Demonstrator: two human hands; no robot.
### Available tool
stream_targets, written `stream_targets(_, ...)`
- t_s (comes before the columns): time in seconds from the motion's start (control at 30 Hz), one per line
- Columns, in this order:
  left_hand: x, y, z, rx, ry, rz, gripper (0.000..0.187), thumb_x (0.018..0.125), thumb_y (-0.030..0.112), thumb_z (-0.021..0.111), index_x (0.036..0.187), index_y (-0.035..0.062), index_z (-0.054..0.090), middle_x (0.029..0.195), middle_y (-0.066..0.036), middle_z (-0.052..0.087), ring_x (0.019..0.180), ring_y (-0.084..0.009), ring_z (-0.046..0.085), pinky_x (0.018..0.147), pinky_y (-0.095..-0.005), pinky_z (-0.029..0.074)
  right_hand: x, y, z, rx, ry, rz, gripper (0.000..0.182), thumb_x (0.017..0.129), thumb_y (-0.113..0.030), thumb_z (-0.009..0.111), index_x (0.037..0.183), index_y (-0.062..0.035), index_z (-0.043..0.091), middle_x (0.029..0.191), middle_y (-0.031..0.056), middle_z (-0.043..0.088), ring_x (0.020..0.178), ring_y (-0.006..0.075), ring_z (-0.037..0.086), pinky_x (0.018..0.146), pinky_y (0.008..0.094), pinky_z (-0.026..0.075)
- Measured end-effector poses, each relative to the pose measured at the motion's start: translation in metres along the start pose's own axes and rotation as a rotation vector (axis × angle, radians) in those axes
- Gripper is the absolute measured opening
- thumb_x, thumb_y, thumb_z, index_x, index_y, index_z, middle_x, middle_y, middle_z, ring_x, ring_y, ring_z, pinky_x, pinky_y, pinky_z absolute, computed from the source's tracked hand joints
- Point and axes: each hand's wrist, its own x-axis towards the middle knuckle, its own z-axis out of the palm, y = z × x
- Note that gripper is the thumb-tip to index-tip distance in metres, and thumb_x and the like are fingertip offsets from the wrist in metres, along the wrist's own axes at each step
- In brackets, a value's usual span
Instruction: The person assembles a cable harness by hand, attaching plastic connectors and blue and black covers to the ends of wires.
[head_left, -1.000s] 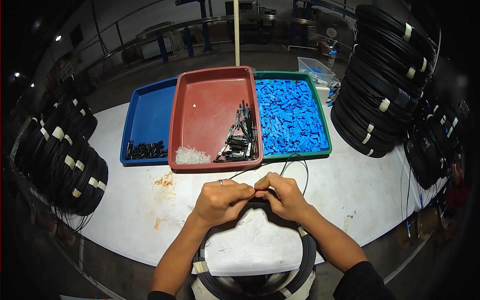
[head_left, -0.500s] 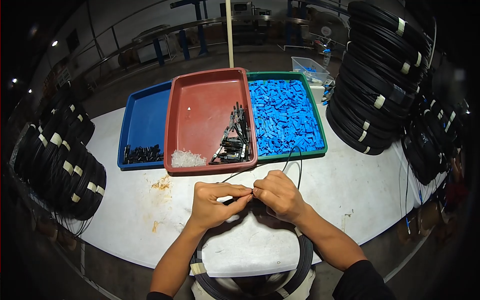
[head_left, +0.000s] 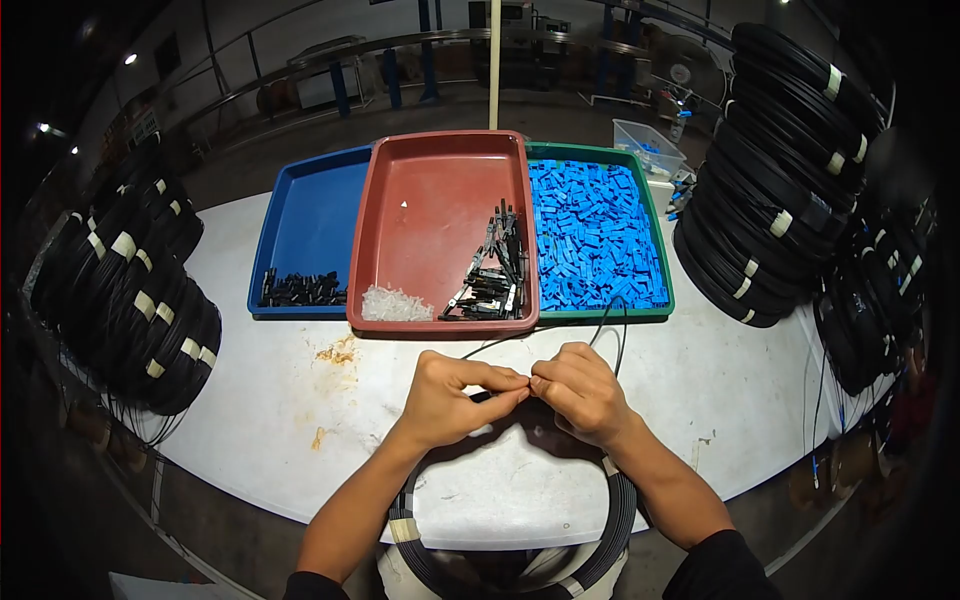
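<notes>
Thumb and fingers of my left hand [head_left: 455, 400] are pinched together above the table's front half. Their tips meet those of my right hand [head_left: 580, 395], whose fingers are curled closed. What sits between the fingertips is too small to make out. Below both hands lies a black cable coil [head_left: 618, 510] with pale tape, overhanging the table's front edge. Thin black cable ends loop up behind the hands, toward the trays.
A blue tray [head_left: 312, 225] and a red tray [head_left: 450, 170] hold black parts; clear pieces [head_left: 397, 304] lie in the red one. The green tray [head_left: 668, 290] holds blue parts. Cable coils stand at left [head_left: 125, 290] and right [head_left: 775, 180] of the white table [head_left: 260, 430].
The whole view has shifted, so trays and hands appear farther right. Both hands keep the same fingertip-to-fingertip pose.
</notes>
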Motion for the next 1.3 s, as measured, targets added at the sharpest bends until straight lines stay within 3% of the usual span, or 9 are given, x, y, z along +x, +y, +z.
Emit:
stream_targets(0.07,0.002,-0.004,-0.003,0.247,-0.062,0.335,0.017,0.074,-0.006,0.08,0.091,-0.0026,0.078,0.09,-0.015,0.078,0.074,-0.0233,0.076,0.07,-0.0286,0.061,-0.005,-0.001,0.003,0.019,-0.008,0.039,0.013,0.079,-0.001,0.068,0.089,-0.0004,0.06,0.09,0.0113,0.068,0.077,0.027,0.063,0.073,0.0376,0.049)
stream_targets(0.13,0.0,-0.014,-0.004,0.439,-0.102,0.486,0.018,0.073,-0.003,0.081,0.091,-0.0013,0.078,0.092,-0.013,0.078,0.077,-0.0236,0.076,0.069,-0.0303,0.061,-0.014,-0.003,0.011,0.324,-0.142,0.565,0.02,0.074,0.01,0.071,0.089,0.0002,0.063,0.09,0.0124,0.071,0.074,0.0276,0.065,0.071,0.0383,0.051)
stream_targets(0.2,0.001,-0.014,-0.004,0.66,-0.11,0.665,0.018,0.073,0.0,0.082,0.091,0.0017,0.078,0.093,-0.008,0.078,0.08,-0.0217,0.075,0.069,-0.0318,0.06,-0.014,-0.003,0.01,0.312,-0.136,0.553,0.02,0.075,0.011,0.07,0.091,0.0003,0.063,0.09,0.0122,0.072,0.076,0.0279,0.066,0.072,0.038,0.051)
stream_targets(0.23,0.002,-0.012,-0.003,0.661,-0.114,0.664,0.018,0.073,0.0,0.082,0.091,0.0017,0.078,0.093,-0.008,0.078,0.08,-0.0217,0.075,0.069,-0.0318,0.06,-0.013,-0.002,0.009,0.3,-0.129,0.538,0.021,0.076,0.012,0.069,0.092,0.0003,0.064,0.09,0.012,0.072,0.078,0.0283,0.067,0.073,0.0376,0.052)
stream_targets(0.3,0.003,-0.009,-0.001,0.358,0.0,0.422,0.02,0.074,0.0,0.082,0.093,0.0025,0.078,0.092,-0.01,0.078,0.079,-0.0222,0.075,0.067,-0.0318,0.06,-0.009,0.001,0.006,0.253,-0.102,0.44,0.024,0.074,0.013,0.07,0.093,-0.0002,0.064,0.09,0.0119,0.072,0.079,0.0282,0.067,0.072,0.0376,0.051)
stream_targets(0.43,-0.001,-0.004,-0.001,0.242,0.081,0.138,0.049,0.074,0.0,0.086,0.121,0.0025,0.073,0.095,-0.013,0.079,0.08,-0.0189,0.078,0.074,-0.0257,0.06,-0.006,0.006,0.004,0.163,-0.053,0.225,0.029,0.07,0.01,0.069,0.095,-0.0037,0.062,0.086,0.0099,0.067,0.077,0.0294,0.064,0.07,0.0377,0.047)
stream_targets(0.57,0.0,-0.006,-0.001,0.209,0.116,0.127,0.06,0.076,0.003,0.088,0.131,-0.0006,0.066,0.099,-0.013,0.079,0.091,-0.0208,0.078,0.077,-0.0259,0.06,-0.008,0.008,0.001,0.122,-0.057,0.19,0.035,0.066,0.008,0.071,0.098,-0.0042,0.063,0.089,0.0085,0.067,0.078,0.0282,0.064,0.069,0.0371,0.047)
stream_targets(0.83,-0.002,-0.012,-0.002,0.186,0.156,0.132,0.056,0.077,-0.004,0.083,0.131,0.0003,0.067,0.101,-0.015,0.079,0.091,-0.0214,0.078,0.077,-0.0266,0.061,-0.011,0.009,-0.002,0.064,-0.123,0.128,0.05,0.064,0.005,0.07,0.113,-0.0046,0.068,0.106,0.0104,0.069,0.087,0.0289,0.067,0.074,0.0378,0.053)
stream_targets(1.3,-0.002,-0.017,-0.001,0.228,0.248,0.227,0.052,0.073,-0.009,0.08,0.123,0.0042,0.073,0.089,-0.012,0.079,0.08,-0.0192,0.078,0.068,-0.0259,0.062,-0.007,0.004,-0.002,0.116,-0.185,0.19,0.045,0.071,0.004,0.07,0.115,-0.0052,0.069,0.103,0.0107,0.071,0.081,0.0295,0.069,0.07,0.0383,0.055)
